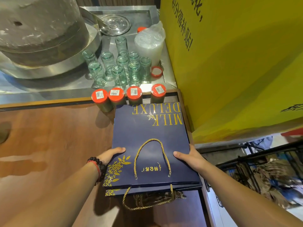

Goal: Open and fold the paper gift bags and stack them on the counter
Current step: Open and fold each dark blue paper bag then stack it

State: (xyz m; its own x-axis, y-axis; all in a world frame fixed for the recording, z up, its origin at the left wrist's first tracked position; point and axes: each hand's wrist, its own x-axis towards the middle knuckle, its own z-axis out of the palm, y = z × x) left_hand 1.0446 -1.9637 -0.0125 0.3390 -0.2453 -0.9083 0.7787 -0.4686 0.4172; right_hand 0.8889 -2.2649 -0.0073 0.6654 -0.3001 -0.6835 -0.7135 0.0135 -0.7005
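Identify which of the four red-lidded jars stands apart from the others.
The rightmost red-lidded jar, nearest the yellow box. A clear gap separates it from the other three jars, which stand close together in a row.

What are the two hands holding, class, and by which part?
Both hands hold the flat navy gift bags by the side edges: the left hand on the left edge, the right hand on the right, thumbs on top, near the rope handle.

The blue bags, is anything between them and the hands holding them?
No. The left hand and right hand both grip the edges of the flat blue gift bags directly, thumbs on top. Nothing visible sits between.
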